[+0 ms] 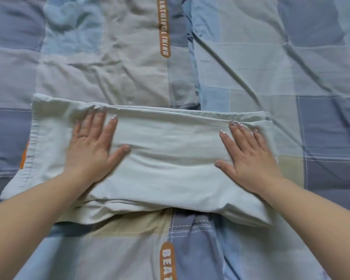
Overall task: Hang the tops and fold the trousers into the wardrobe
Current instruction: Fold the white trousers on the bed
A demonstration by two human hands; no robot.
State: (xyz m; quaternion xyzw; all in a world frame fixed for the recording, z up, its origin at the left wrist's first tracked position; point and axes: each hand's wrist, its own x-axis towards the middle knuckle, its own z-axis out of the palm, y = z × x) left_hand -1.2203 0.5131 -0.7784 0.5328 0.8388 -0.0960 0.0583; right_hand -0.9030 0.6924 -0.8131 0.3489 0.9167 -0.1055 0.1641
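Soft even light, faint shadows, no glare, slight softness, wide-angle bending towards the edges

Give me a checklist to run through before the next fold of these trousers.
1. Left hand flat on the trousers: ok, fingers straight, pressing near the left end.
2. Right hand flat on them: ok, pressing near the right end.
3. Far edge lined up: ok, layers run in one straight line.
4. Near edge lined up: not ok, lower layers stick out and bunch at the near left.
5. Top smooth: not ok, a crease runs across between the hands.
6. Room on the bedspread: ok, bare cloth on every side.
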